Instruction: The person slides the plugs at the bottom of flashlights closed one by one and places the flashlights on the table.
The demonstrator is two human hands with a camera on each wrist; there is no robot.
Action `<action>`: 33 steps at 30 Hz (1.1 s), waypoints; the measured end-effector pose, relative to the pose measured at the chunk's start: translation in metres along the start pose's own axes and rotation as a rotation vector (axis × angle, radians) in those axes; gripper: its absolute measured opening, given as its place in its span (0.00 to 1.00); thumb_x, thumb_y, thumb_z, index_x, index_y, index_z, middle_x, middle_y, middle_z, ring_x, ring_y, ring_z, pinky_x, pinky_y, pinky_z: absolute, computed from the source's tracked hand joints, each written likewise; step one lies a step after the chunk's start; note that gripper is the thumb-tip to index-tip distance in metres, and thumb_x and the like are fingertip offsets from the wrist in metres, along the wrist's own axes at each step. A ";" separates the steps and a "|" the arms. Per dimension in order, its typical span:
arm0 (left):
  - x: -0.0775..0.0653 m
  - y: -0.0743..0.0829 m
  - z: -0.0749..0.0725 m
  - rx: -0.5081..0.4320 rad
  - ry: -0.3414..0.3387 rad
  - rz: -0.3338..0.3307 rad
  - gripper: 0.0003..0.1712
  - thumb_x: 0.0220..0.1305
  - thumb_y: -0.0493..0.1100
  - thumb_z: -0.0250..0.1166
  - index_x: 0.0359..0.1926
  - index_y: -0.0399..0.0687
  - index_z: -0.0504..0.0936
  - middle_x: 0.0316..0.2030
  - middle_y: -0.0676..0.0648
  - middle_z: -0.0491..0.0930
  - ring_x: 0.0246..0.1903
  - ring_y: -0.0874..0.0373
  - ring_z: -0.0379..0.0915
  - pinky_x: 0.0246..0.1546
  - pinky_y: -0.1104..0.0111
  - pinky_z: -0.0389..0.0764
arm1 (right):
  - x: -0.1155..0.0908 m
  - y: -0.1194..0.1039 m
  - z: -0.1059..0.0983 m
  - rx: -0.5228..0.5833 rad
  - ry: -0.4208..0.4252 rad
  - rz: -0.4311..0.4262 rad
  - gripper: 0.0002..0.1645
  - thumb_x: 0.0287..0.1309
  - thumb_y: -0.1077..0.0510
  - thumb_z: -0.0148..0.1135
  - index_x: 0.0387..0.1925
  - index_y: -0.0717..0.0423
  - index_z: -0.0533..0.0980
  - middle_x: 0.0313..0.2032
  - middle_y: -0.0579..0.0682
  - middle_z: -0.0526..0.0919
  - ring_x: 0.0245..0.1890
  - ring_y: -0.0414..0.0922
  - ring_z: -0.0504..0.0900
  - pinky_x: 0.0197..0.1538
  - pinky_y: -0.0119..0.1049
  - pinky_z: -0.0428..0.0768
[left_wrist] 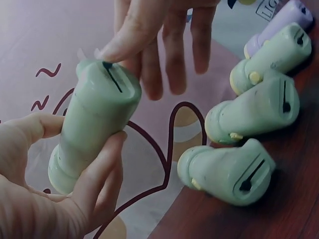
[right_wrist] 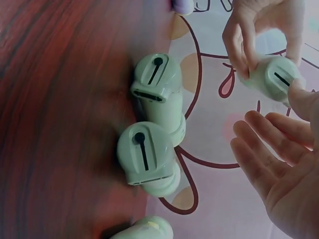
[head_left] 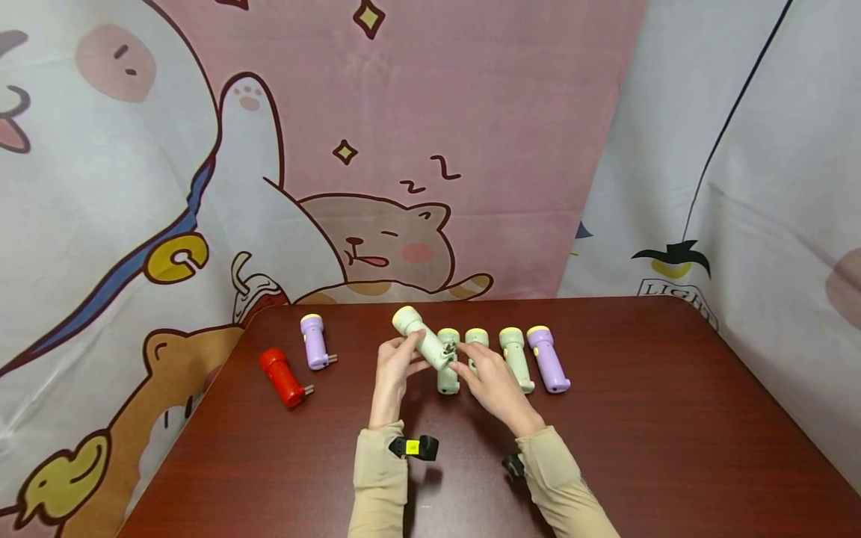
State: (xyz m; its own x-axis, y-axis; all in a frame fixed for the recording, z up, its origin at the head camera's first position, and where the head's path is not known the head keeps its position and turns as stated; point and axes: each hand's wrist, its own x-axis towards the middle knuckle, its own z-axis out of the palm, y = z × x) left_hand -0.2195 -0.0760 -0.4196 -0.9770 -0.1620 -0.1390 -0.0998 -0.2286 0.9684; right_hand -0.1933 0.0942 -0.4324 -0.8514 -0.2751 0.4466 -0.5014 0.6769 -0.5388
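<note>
A cartoon-printed cloth backdrop (head_left: 525,149) hangs behind the red-brown table (head_left: 673,418). Above the tabletop, the left hand (head_left: 393,366) grips a tilted pale green flashlight (head_left: 426,338); the right hand (head_left: 496,382) — fingers loosely extended — touches its tail end with the thumb. Three more green flashlights (head_left: 516,357) and a purple flashlight (head_left: 548,360) lie in a row; a red flashlight (head_left: 282,379) lies well apart, leftward.

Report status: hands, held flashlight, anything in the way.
Left hand grips green flashlight. Right hand at its tail end, thumb touching, fingers extended. Other flashlights close by on table; nothing visibly blocking.
</note>
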 end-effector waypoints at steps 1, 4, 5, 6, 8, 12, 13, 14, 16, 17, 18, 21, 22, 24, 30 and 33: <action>0.000 0.000 0.001 -0.014 -0.010 -0.003 0.13 0.60 0.42 0.63 0.36 0.32 0.76 0.23 0.49 0.80 0.23 0.63 0.79 0.24 0.71 0.82 | 0.000 -0.001 -0.001 0.007 0.002 0.003 0.22 0.61 0.53 0.60 0.52 0.61 0.76 0.48 0.56 0.82 0.48 0.50 0.82 0.49 0.45 0.79; 0.000 -0.001 0.003 -0.050 -0.045 -0.010 0.16 0.60 0.42 0.62 0.40 0.30 0.76 0.25 0.50 0.80 0.25 0.64 0.80 0.26 0.71 0.83 | 0.000 -0.003 -0.002 0.025 0.006 0.014 0.22 0.62 0.53 0.60 0.52 0.62 0.76 0.48 0.56 0.82 0.49 0.51 0.81 0.51 0.46 0.79; 0.000 -0.001 0.003 -0.060 -0.055 -0.013 0.17 0.61 0.42 0.62 0.42 0.30 0.75 0.26 0.50 0.80 0.26 0.63 0.80 0.26 0.71 0.83 | 0.000 -0.004 -0.002 0.029 0.008 0.014 0.22 0.62 0.52 0.60 0.52 0.62 0.76 0.49 0.56 0.82 0.50 0.50 0.81 0.51 0.46 0.79; 0.000 -0.001 0.003 -0.067 -0.065 -0.014 0.18 0.61 0.42 0.61 0.43 0.29 0.75 0.26 0.50 0.80 0.26 0.63 0.81 0.27 0.71 0.83 | 0.000 -0.004 -0.002 0.032 0.011 0.013 0.22 0.62 0.52 0.60 0.53 0.62 0.76 0.49 0.56 0.82 0.50 0.50 0.81 0.51 0.46 0.79; 0.000 -0.002 0.003 -0.075 -0.077 -0.016 0.19 0.61 0.42 0.61 0.45 0.27 0.74 0.27 0.50 0.81 0.27 0.63 0.81 0.28 0.71 0.83 | 0.000 -0.005 -0.003 0.044 0.014 0.011 0.22 0.62 0.53 0.60 0.52 0.63 0.76 0.49 0.57 0.82 0.49 0.51 0.81 0.50 0.45 0.79; 0.001 -0.003 0.002 -0.087 -0.089 -0.015 0.20 0.61 0.41 0.60 0.46 0.26 0.74 0.27 0.49 0.81 0.27 0.63 0.81 0.28 0.70 0.83 | 0.001 -0.007 -0.004 0.084 0.011 0.000 0.21 0.62 0.54 0.60 0.51 0.64 0.76 0.47 0.57 0.82 0.48 0.51 0.82 0.48 0.44 0.81; 0.000 -0.003 0.002 -0.092 -0.092 -0.016 0.20 0.61 0.41 0.59 0.46 0.26 0.74 0.27 0.49 0.81 0.26 0.62 0.81 0.28 0.70 0.83 | 0.001 -0.007 -0.004 0.094 0.008 -0.003 0.21 0.62 0.54 0.59 0.51 0.64 0.76 0.47 0.57 0.82 0.47 0.51 0.82 0.48 0.44 0.81; 0.001 -0.004 0.001 -0.094 -0.096 -0.016 0.20 0.62 0.41 0.59 0.46 0.26 0.73 0.27 0.49 0.81 0.26 0.62 0.81 0.28 0.70 0.83 | 0.001 -0.008 -0.004 0.101 0.008 -0.008 0.20 0.62 0.55 0.59 0.51 0.64 0.77 0.46 0.57 0.82 0.47 0.51 0.82 0.48 0.44 0.81; 0.000 -0.004 0.001 -0.102 -0.105 -0.014 0.21 0.62 0.41 0.59 0.47 0.25 0.73 0.27 0.49 0.81 0.26 0.62 0.81 0.28 0.70 0.83 | 0.002 -0.009 -0.005 0.112 0.008 -0.014 0.19 0.63 0.55 0.58 0.50 0.64 0.77 0.46 0.58 0.82 0.47 0.51 0.82 0.48 0.44 0.81; 0.000 -0.004 0.001 -0.106 -0.109 -0.016 0.21 0.62 0.41 0.59 0.47 0.25 0.73 0.27 0.49 0.81 0.26 0.62 0.81 0.28 0.70 0.83 | 0.002 -0.009 -0.005 0.111 0.011 -0.019 0.18 0.63 0.55 0.58 0.49 0.64 0.77 0.46 0.58 0.83 0.47 0.51 0.82 0.48 0.44 0.81; 0.000 -0.004 0.001 -0.109 -0.111 -0.016 0.21 0.62 0.42 0.59 0.47 0.25 0.73 0.27 0.49 0.81 0.26 0.62 0.81 0.28 0.70 0.83 | 0.003 -0.010 -0.005 0.110 0.014 -0.023 0.18 0.63 0.56 0.57 0.49 0.64 0.78 0.45 0.58 0.83 0.47 0.51 0.82 0.48 0.45 0.80; -0.001 -0.003 0.001 -0.123 -0.127 -0.011 0.23 0.61 0.42 0.59 0.48 0.24 0.73 0.28 0.49 0.82 0.27 0.62 0.81 0.28 0.70 0.83 | 0.003 -0.010 -0.005 0.106 0.031 -0.037 0.16 0.62 0.57 0.58 0.46 0.64 0.78 0.43 0.58 0.83 0.45 0.51 0.83 0.47 0.45 0.81; -0.002 -0.003 0.000 -0.125 -0.136 -0.003 0.23 0.61 0.42 0.59 0.48 0.23 0.73 0.28 0.49 0.82 0.27 0.62 0.82 0.28 0.70 0.83 | 0.003 -0.010 -0.005 0.104 0.038 -0.044 0.16 0.62 0.57 0.58 0.46 0.65 0.78 0.43 0.57 0.83 0.45 0.51 0.83 0.46 0.44 0.81; -0.002 -0.003 0.000 -0.139 -0.153 0.002 0.22 0.60 0.43 0.60 0.47 0.25 0.74 0.28 0.49 0.82 0.27 0.62 0.81 0.28 0.71 0.83 | 0.004 -0.011 -0.005 0.110 0.057 -0.059 0.15 0.61 0.59 0.59 0.45 0.65 0.79 0.42 0.58 0.83 0.43 0.50 0.83 0.45 0.44 0.81; -0.004 -0.001 -0.001 -0.162 -0.188 0.008 0.20 0.61 0.43 0.60 0.45 0.27 0.75 0.27 0.50 0.83 0.26 0.62 0.81 0.28 0.73 0.83 | 0.004 -0.013 -0.004 0.120 0.131 -0.108 0.13 0.58 0.60 0.61 0.41 0.67 0.80 0.37 0.57 0.84 0.37 0.48 0.84 0.40 0.41 0.82; -0.004 0.001 0.001 -0.159 -0.181 -0.016 0.21 0.62 0.42 0.58 0.47 0.25 0.74 0.27 0.51 0.82 0.26 0.62 0.81 0.28 0.73 0.82 | 0.004 -0.014 -0.003 0.116 0.166 -0.126 0.12 0.56 0.60 0.63 0.39 0.66 0.80 0.34 0.56 0.84 0.35 0.48 0.83 0.38 0.40 0.81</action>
State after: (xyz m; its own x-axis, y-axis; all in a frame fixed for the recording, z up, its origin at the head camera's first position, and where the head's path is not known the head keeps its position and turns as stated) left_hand -0.2154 -0.0745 -0.4181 -0.9948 0.0143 -0.1004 -0.0982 -0.3800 0.9198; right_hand -0.1887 0.0854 -0.4209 -0.7486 -0.2305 0.6217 -0.6249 0.5588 -0.5452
